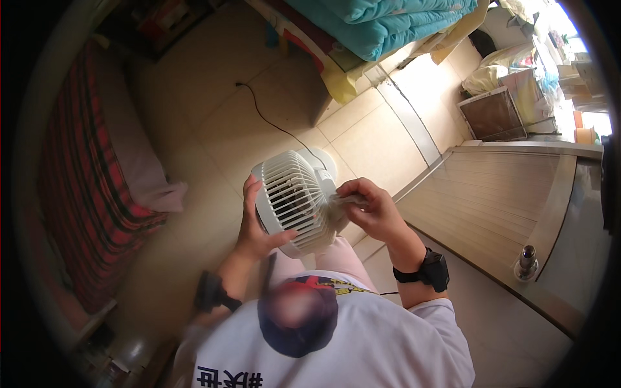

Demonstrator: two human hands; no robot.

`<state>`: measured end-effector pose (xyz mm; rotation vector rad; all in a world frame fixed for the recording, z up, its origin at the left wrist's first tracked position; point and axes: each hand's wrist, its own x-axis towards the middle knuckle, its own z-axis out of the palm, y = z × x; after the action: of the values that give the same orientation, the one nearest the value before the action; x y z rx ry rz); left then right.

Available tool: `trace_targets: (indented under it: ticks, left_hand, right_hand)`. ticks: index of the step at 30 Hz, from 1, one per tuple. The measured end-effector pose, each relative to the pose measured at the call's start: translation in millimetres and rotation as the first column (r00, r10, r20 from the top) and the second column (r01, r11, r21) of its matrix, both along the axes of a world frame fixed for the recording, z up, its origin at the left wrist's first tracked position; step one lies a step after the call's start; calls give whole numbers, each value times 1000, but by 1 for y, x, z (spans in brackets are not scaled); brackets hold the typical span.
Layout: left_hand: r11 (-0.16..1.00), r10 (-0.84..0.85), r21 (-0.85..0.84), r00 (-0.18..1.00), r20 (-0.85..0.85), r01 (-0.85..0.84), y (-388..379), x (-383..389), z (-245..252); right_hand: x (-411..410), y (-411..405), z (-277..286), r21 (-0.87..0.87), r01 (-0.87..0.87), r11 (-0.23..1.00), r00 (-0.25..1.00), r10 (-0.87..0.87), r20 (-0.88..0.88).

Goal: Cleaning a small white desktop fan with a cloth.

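A white electric fan [296,194] with a slatted round grille is in front of my body, its round base [330,160] on the far side. My left hand [257,218] grips the front rim, thumb over the slats and fingers around the outer edge. Dark blades show through the gaps. At the back of the fan, my right hand [371,208] pinches a pale, thin cloth or tissue [351,199] against the housing. A dark power cord [271,121] runs from the fan across the floor, where its plug [239,84] lies.
A bed with a red plaid cover [97,194] stands at the left. Folded turquoise quilts [388,24] rest on furniture at the top. A wooden door [490,194] with a metal knob [527,262] is at the right. Beyond the threshold stand bags and a framed brown panel [492,115].
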<state>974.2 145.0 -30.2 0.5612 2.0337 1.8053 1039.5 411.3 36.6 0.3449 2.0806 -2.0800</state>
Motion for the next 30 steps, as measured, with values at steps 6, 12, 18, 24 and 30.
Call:
trace_targets:
  ticks: [6, 12, 18, 24, 30]
  left_hand:
    - [1000, -5, -4, 1000, 15, 5, -1, 1, 0]
    - [1000, 7, -30, 1000, 7, -7, -2, 1, -1]
    - [999, 25, 24, 999, 47, -27, -3, 2, -6]
    - [1000, 7, -9, 1000, 4, -7, -1, 0, 2]
    - [1000, -1, 1, 1000, -6, 1, -1, -1, -3]
  right_hand:
    - [-2, -13, -12, 176, -205, 963, 972, 222, -83]
    - [1, -17, -20, 662, -108, 742, 911, 340, -233]
    - [2, -22, -23, 676, -107, 729, 922, 327, -207]
    - [4, -19, -30, 657, -63, 752, 952, 243, -187]
    - [13, -4, -47, 426, 42, 904, 998, -15, -67]
